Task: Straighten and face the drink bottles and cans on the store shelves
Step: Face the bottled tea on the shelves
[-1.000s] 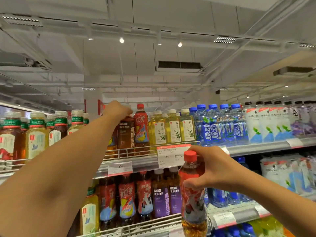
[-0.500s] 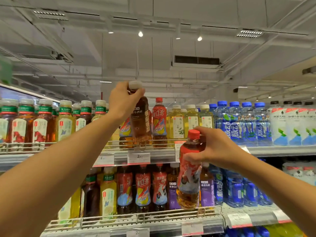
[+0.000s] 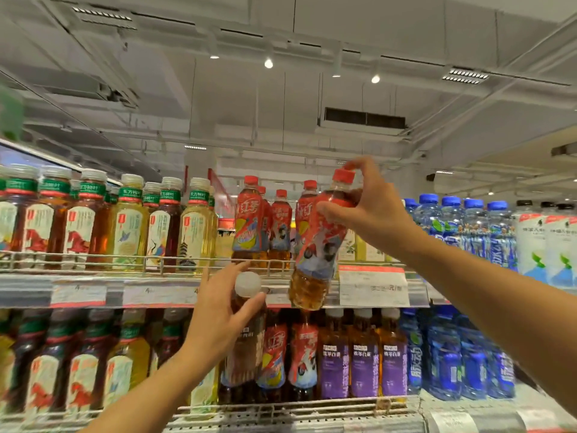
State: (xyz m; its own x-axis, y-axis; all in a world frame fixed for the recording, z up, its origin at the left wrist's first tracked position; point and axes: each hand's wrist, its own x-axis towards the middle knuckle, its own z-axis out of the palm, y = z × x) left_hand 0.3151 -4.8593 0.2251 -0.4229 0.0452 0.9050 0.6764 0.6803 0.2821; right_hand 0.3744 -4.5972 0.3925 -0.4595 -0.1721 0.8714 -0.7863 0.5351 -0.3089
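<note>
Pinching the neck of a red-capped bottle [image 3: 315,245], your right hand [image 3: 371,210] is holding it tilted, cap up and to the right, base hanging down-left in front of the upper shelf rail [image 3: 125,260]. Your left hand [image 3: 218,320] is wrapping its fingers around a dark white-capped bottle [image 3: 246,326], held upright in front of the lower row. Matching red bottles [image 3: 249,220] are standing just left of the raised one, on the far side of the rail. Judgement: the right hand is nearer that row; the base is needing to clear the rail before the bottle is standing upright.
</note>
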